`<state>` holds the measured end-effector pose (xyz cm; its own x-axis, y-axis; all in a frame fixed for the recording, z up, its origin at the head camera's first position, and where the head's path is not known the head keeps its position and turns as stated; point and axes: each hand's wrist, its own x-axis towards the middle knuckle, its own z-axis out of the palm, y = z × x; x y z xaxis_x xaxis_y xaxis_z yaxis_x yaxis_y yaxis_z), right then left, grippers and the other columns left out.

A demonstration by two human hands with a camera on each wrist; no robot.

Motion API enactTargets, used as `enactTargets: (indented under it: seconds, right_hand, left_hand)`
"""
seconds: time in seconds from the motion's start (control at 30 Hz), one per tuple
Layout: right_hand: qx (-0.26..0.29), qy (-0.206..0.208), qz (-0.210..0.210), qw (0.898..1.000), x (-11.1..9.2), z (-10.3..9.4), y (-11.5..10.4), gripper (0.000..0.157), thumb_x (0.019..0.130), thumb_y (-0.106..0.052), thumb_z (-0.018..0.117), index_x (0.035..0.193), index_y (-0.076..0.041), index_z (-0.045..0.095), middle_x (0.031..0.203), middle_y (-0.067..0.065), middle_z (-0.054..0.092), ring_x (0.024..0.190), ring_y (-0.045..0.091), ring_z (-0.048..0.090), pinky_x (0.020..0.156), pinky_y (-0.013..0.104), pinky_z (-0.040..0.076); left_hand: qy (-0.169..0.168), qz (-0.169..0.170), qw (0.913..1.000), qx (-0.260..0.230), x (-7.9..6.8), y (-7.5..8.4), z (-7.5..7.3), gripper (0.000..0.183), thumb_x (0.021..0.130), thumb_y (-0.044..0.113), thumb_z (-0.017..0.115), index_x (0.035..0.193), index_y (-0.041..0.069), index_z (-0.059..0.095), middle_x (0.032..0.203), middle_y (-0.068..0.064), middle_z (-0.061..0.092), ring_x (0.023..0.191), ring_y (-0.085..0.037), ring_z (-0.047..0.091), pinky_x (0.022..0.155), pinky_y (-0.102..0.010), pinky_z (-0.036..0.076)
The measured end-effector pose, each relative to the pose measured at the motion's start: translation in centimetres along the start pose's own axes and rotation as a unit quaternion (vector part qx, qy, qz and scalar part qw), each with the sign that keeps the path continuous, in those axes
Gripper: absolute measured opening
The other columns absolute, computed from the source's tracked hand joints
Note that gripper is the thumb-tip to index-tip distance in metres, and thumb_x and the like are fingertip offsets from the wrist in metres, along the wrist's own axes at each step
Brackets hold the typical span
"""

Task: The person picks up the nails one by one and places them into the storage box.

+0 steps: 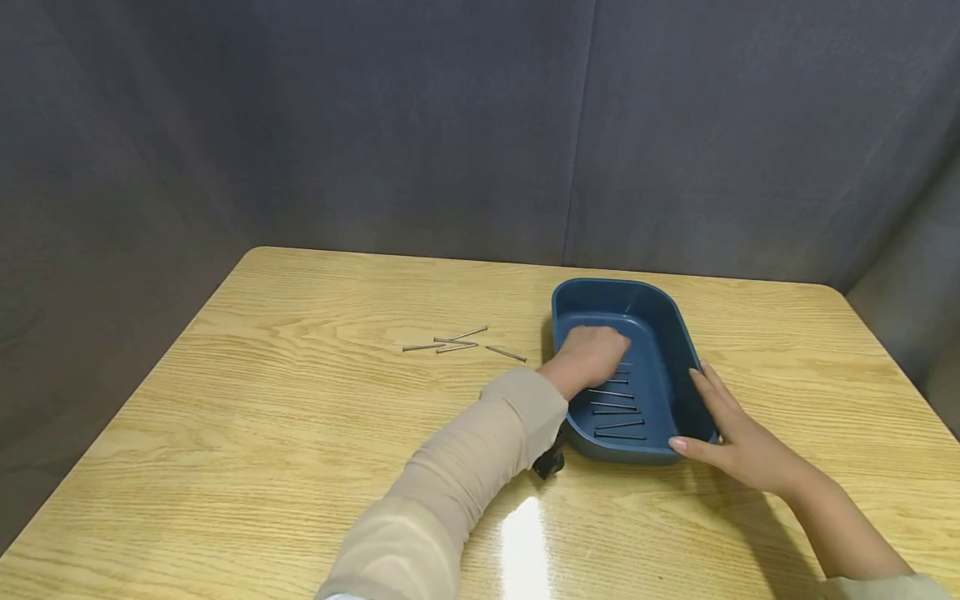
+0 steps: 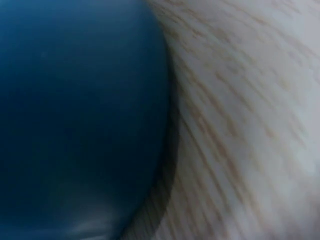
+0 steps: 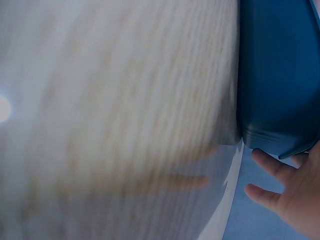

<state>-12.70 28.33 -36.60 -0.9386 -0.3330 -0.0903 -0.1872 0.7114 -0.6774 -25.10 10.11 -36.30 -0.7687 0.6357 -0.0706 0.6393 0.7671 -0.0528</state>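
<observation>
A deep blue rectangular tray point(image 1: 660, 350) with rounded corners stands right of the table's middle. Several thin metal nails point(image 1: 615, 407) lie crosswise in a rough row on its floor. My left hand point(image 1: 592, 354) reaches down inside over the far end of that row, back of the hand up. Its fingertips are hidden, so whether they pinch anything cannot be told. At the tray's near right corner, my right hand point(image 1: 750, 446) rests with the thumb on the rim and fingers spread along the outer wall. The tray's wall point(image 2: 80, 115) fills half the left wrist view.
Left of the tray, several loose nails point(image 1: 457, 343) lie on the wooden table point(image 1: 262, 417), some crossing. A dark curtain point(image 1: 412, 125) hangs behind the table. A small black device point(image 1: 550, 461) shows under the left wrist, beside the tray.
</observation>
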Motion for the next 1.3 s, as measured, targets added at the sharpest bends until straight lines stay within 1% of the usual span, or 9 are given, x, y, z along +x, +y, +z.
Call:
enactTargets:
  seconds: [0.2,0.53,0.87,1.07,1.3]
  right_hand:
    - [0.004,0.0,-0.004,1.0,-0.13,0.0,-0.01,0.092,0.087,-0.027,0.061,0.146,-0.009,-0.008,0.15,0.02,-0.016,0.133,0.049,-0.007,0.091,0.072,0.014]
    - [0.008,-0.001,-0.003,1.0,0.02,-0.12,-0.02,0.092,0.087,-0.028,0.06,0.146,-0.01,-0.008,0.15,0.017,-0.017,0.134,0.046,-0.008,0.092,0.071,0.013]
    - [0.003,-0.002,-0.002,1.0,0.02,-0.29,-0.11,0.093,0.087,-0.027,0.061,0.146,-0.01,-0.008,0.15,0.018,-0.017,0.134,0.047,-0.008,0.092,0.072,0.013]
    - [0.009,-0.004,0.002,1.0,-0.02,-0.14,-0.17,0.092,0.087,-0.027,0.06,0.146,-0.009,-0.008,0.149,0.019,-0.018,0.134,0.048,-0.009,0.092,0.072,0.012]
    - [0.011,-0.005,0.004,1.0,-0.04,-0.05,-0.14,0.092,0.087,-0.028,0.06,0.146,-0.009,-0.008,0.15,0.018,-0.018,0.134,0.047,-0.009,0.092,0.072,0.012]
  left_hand:
    - [-0.01,-0.022,0.9997,-0.007,0.21,0.19,0.06,0.028,0.096,0.014,0.04,0.108,0.024,0.064,0.11,0.008,0.063,0.094,-0.009,0.059,0.072,-0.032,0.05]
    - [-0.032,-0.032,0.9989,-0.01,0.4,0.19,0.04,0.027,0.096,0.014,0.041,0.106,0.022,0.065,0.108,0.007,0.063,0.088,-0.007,0.058,0.071,-0.031,0.051]
    - [-0.023,-0.027,0.9993,-0.011,0.44,0.11,0.16,0.027,0.095,0.012,0.043,0.105,0.022,0.066,0.107,0.007,0.064,0.09,-0.008,0.059,0.073,-0.031,0.05]
    - [-0.029,-0.028,0.9992,-0.01,0.5,0.1,0.4,0.028,0.095,0.012,0.042,0.105,0.022,0.066,0.108,0.007,0.064,0.091,-0.009,0.059,0.073,-0.031,0.05]
    - [-0.04,-0.03,0.9987,-0.01,0.64,0.15,0.58,0.027,0.095,0.013,0.042,0.106,0.022,0.065,0.108,0.007,0.064,0.088,-0.008,0.058,0.072,-0.031,0.051]
